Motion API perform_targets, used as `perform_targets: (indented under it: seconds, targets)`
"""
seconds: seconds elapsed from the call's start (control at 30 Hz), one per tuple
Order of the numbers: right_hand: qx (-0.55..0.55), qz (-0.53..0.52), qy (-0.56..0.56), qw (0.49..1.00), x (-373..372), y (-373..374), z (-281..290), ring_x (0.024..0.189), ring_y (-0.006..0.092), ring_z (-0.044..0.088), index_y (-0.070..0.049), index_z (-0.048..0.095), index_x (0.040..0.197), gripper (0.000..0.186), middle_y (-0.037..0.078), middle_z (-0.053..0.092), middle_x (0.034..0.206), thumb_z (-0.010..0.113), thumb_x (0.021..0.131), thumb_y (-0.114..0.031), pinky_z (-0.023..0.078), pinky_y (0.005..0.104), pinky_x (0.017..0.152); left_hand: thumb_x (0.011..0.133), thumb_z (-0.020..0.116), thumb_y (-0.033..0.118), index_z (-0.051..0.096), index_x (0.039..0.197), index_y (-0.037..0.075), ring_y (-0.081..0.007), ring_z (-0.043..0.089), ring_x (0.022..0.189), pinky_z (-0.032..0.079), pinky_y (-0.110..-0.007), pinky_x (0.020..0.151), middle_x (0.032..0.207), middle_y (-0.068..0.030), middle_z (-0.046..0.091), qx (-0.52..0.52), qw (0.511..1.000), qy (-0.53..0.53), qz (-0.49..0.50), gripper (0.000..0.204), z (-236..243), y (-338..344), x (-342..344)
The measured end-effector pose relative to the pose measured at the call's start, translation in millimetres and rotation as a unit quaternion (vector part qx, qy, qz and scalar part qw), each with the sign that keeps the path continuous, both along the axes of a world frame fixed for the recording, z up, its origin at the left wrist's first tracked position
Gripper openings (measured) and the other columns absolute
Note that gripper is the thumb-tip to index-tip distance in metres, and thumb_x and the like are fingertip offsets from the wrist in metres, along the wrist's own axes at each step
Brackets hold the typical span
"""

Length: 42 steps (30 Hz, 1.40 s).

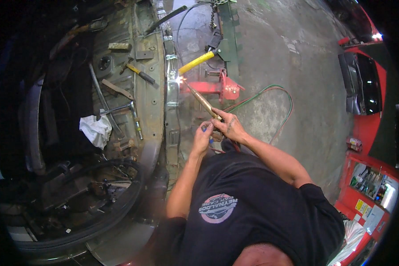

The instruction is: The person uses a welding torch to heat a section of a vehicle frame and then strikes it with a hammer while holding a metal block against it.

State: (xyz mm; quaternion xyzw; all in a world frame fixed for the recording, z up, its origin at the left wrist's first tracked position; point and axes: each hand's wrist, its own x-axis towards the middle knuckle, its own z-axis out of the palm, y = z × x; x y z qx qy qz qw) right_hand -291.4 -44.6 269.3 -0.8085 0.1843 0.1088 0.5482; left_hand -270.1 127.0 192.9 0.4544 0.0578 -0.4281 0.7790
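Note:
My right hand (229,126) is wrapped round a brass gas torch (202,101), which points up and to the left. At its rear end, the fingers of my left hand (201,138) are pinched together by a small blue valve knob (204,129); the exact grip is partly hidden. A bright flame (180,80) burns at the torch tip, beside the bare metal sill (171,95) of a vehicle body. Just beyond the flame, a yellow bar (197,63) slants up toward a green post.
Red and green hoses (277,87) loop over the concrete floor. A red stand (228,88) sits right of the sill. On the vehicle floor lie a yellow-handled hammer (140,74), a ratchet (135,116), a wooden-handled tool (117,89) and a white rag (96,131). Red shelving (352,177) stands far right.

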Motion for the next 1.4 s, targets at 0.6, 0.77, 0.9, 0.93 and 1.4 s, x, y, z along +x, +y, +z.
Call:
perform_targets:
  seconds: [0.6,0.77,0.9,0.93,1.4]
  targets:
    - [0.018,-0.008,0.024,1.0,4.2,1.8,0.8,0.102,0.0342,0.075,-0.001,0.053,0.149,0.063,0.029,0.074,0.106,0.065,0.093,-0.029,0.057,0.0427,0.086,0.107,0.061,0.03,0.058,0.116,0.002,-0.0257,0.072,0.073,0.059,-0.038,0.064,0.105,-0.0124,0.069,0.02,0.999,-0.025,0.02,0.029,-14.0,-2.2,-0.1]
    - [-0.011,0.002,0.009,1.0,3.8,1.5,-2.1,0.101,0.0343,0.076,0.0,0.053,0.149,0.064,0.029,0.074,0.106,0.065,0.093,-0.029,0.057,0.0427,0.086,0.107,0.061,0.031,0.058,0.116,0.002,-0.0255,0.072,0.073,0.059,-0.037,0.064,0.105,-0.0122,0.068,0.004,1.0,-0.012,0.018,0.03,-18.2,-0.3,0.4]
    - [-0.004,0.007,0.029,1.0,4.5,3.0,7.4,0.101,0.0347,0.076,-0.001,0.053,0.149,0.064,0.029,0.074,0.107,0.066,0.093,-0.03,0.057,0.0428,0.086,0.107,0.061,0.03,0.059,0.118,0.002,-0.0255,0.072,0.074,0.059,-0.037,0.064,0.104,-0.0121,0.068,-0.004,1.0,-0.025,0.018,0.03,-17.6,1.3,0.1]
    - [0.002,0.007,0.036,0.999,4.6,3.7,8.0,0.101,0.035,0.075,-0.001,0.053,0.149,0.064,0.029,0.074,0.107,0.066,0.093,-0.03,0.057,0.0429,0.086,0.107,0.061,0.03,0.059,0.118,0.002,-0.0255,0.072,0.074,0.059,-0.037,0.064,0.104,-0.0121,0.068,-0.003,1.0,-0.025,0.019,0.03,-17.6,2.0,-0.5]
    - [0.019,0.016,0.013,1.0,14.7,13.2,1.7,0.098,0.027,0.073,-0.003,0.056,0.147,0.058,0.026,0.074,0.106,0.067,0.095,-0.026,0.055,0.0409,0.087,0.107,0.059,0.027,0.06,0.116,0.002,-0.0261,0.073,0.074,0.059,-0.037,0.063,0.103,-0.0139,0.071,0.023,0.998,-0.005,0.055,0.026,-7.5,8.4,4.4]
